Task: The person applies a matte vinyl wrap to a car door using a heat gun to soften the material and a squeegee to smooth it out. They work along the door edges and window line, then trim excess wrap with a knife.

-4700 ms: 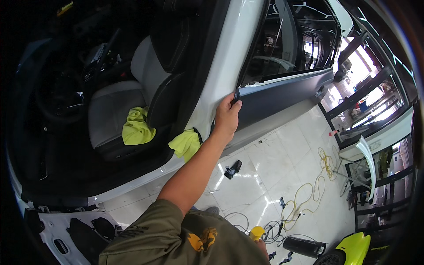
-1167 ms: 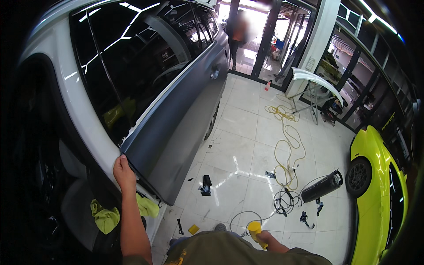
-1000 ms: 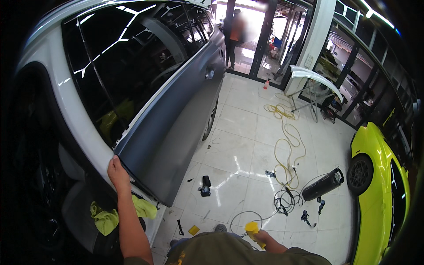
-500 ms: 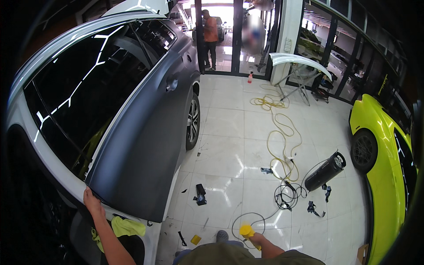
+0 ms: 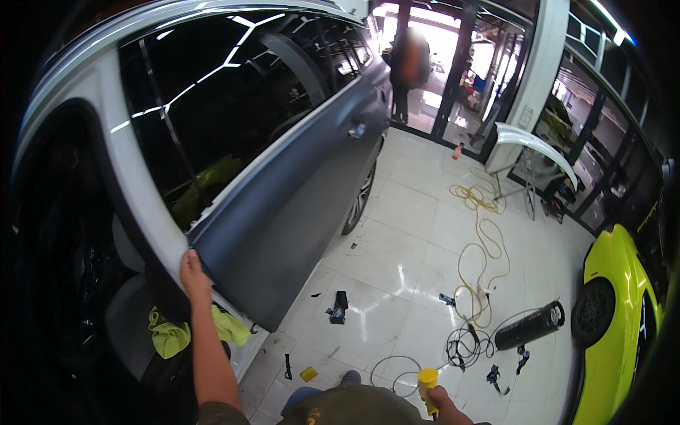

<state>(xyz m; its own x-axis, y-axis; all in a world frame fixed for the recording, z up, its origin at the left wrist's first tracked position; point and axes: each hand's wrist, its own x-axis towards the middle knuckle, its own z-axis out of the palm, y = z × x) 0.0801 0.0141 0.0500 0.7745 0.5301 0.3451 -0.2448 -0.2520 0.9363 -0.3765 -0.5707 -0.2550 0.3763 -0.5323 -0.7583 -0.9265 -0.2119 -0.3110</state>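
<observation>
Beside me on the left, matte dark grey wrap film (image 5: 283,227) covers the side door of a white car (image 5: 127,163). My left hand (image 5: 195,276) is closed at the film's front edge, just below the window; the fingertips are partly hidden. In front of my body at the lower edge, my right hand (image 5: 443,404) grips a yellow heat gun (image 5: 428,382), nozzle upward and away from the door. A grey cable (image 5: 375,368) loops on the floor beside it. Below my left forearm, a lime-green cloth (image 5: 170,333) hangs at the door opening.
A black cylinder (image 5: 528,327), dark cables (image 5: 464,347) and a yellow hose (image 5: 460,273) lie on the tiled floor, with dark scraps (image 5: 338,308) and a yellow squeegee (image 5: 308,373). A lime car (image 5: 616,297) stands right. A person (image 5: 409,71) stands by the glass doors.
My view has turned left and tilted, so the car and floor items appear shifted right. My left hand stays at the film's front edge; my right hand still holds the heat gun.
</observation>
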